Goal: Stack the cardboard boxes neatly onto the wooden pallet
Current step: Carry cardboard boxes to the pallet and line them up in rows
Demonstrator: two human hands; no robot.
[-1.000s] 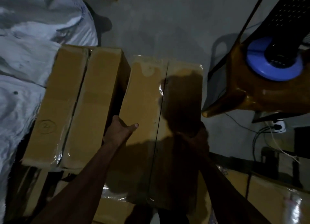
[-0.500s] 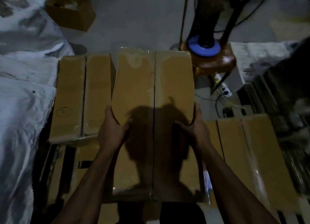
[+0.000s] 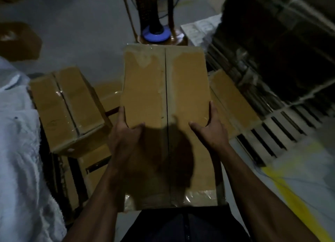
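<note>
Between our two hands we hold a long cardboard box, its taped seam running straight away from us down the middle of its top. Our left hand grips the left edge, thumb laid over the top face and fingers wrapped down the side. Our right hand grips the right edge the same way, thumb on top, fingers curled round the side. The box sits in front of our body, above the things below. To its left we see a second box, turned at a slight angle and resting on other boxes beneath it. To the right lies another box, and past it the slats of the wooden pallet show bare. A white sack fills the left edge of the view. Beyond the held box stands a fan base with a blue ring on the grey floor.
</note>
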